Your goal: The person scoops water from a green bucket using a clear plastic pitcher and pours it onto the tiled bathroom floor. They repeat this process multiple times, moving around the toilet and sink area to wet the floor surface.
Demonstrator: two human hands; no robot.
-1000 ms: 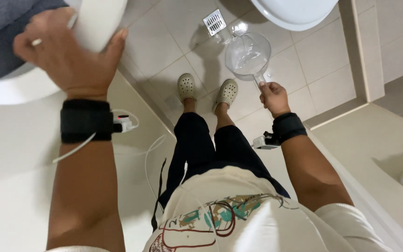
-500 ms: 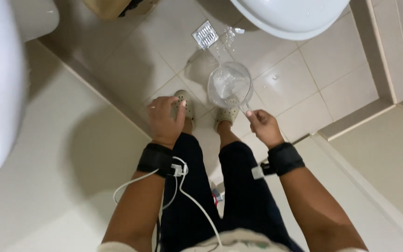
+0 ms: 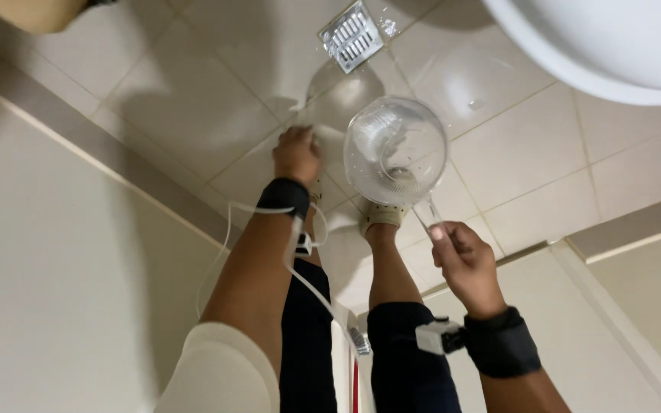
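Note:
My right hand (image 3: 464,260) grips the thin handle of a clear plastic dipper (image 3: 395,149), whose round bowl hangs over my feet and the tiled floor (image 3: 529,153). My left hand (image 3: 296,153) reaches straight down beside the dipper, knuckles toward me, fingers pointing at the floor and mostly hidden. Nothing is visible in it. Both wrists wear black bands, and a white cable (image 3: 300,268) loops from the left one.
A metal floor drain (image 3: 351,34) lies just beyond the dipper. A white ceramic fixture (image 3: 613,46) fills the top right. A pale wall (image 3: 55,268) runs along the left and a raised tiled ledge (image 3: 636,226) along the right. My feet wear beige sandals (image 3: 380,216).
My left hand left the white fixture up on the left and dropped down toward the floor. The dipper stays in my right hand, now seen closer as I lean down.

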